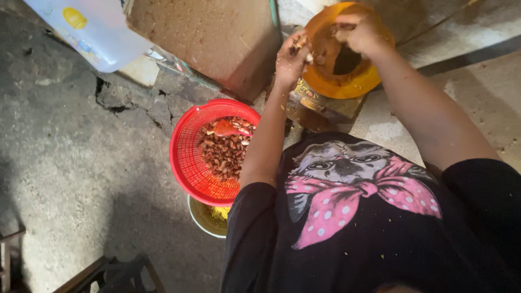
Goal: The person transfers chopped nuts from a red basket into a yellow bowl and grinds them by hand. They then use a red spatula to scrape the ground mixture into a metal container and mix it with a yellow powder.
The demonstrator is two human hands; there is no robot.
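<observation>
Both hands at the orange plastic funnel-shaped hopper (pixel 341 54), feeding brown kernel pieces.

Left hand (pixel 290 57) pinches a clump of pieces at the rim; right hand (pixel 361 32) curled over the mouth, grip unclear. Pieces look light, loose, crumbly: scoop, don't squeeze. Red plastic mesh basket (pixel 209 152) of kernels sits near, lower left; brown slab (pixel 209 38) crowds the hopper's left, floor open beyond.

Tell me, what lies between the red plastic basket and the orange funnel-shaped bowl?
In the head view, the person's left forearm crosses between red basket and orange bowl, with brownish metal machine parts beneath.
</observation>
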